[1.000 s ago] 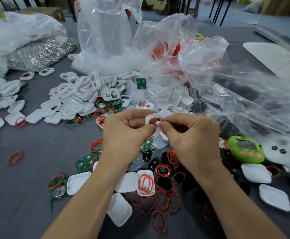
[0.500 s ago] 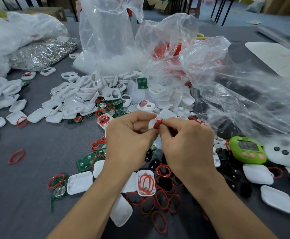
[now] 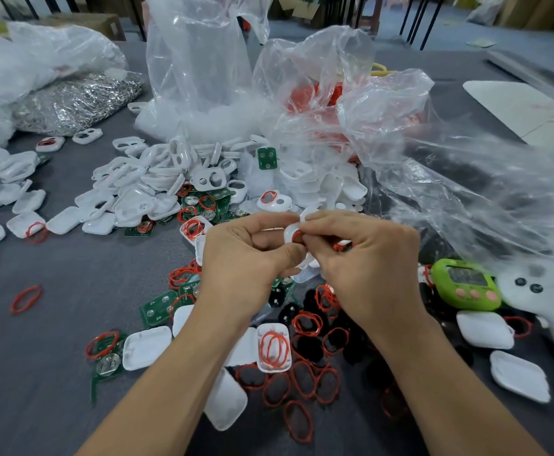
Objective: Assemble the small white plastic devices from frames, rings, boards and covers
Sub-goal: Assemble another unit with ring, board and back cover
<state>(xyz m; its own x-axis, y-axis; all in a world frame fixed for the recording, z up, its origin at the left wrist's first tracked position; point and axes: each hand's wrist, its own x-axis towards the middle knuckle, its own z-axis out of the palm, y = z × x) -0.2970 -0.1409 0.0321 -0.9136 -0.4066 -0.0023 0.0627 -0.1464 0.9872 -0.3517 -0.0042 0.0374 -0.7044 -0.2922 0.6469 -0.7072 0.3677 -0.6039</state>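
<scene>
A: Your left hand (image 3: 246,258) pinched a white frame (image 3: 289,230) above the grey table (image 3: 55,373), in front of the heap of loose frames.

B: And your right hand (image 3: 367,268) pinched a red ring (image 3: 297,236) against that frame's opening.

A: Behind your hands, the tall clear bag (image 3: 203,77) held white parts; the crumpled bag (image 3: 318,93) beside it held red ones.

B: Near your wrists, an upturned white cover (image 3: 265,365) held loose red rings.
</scene>
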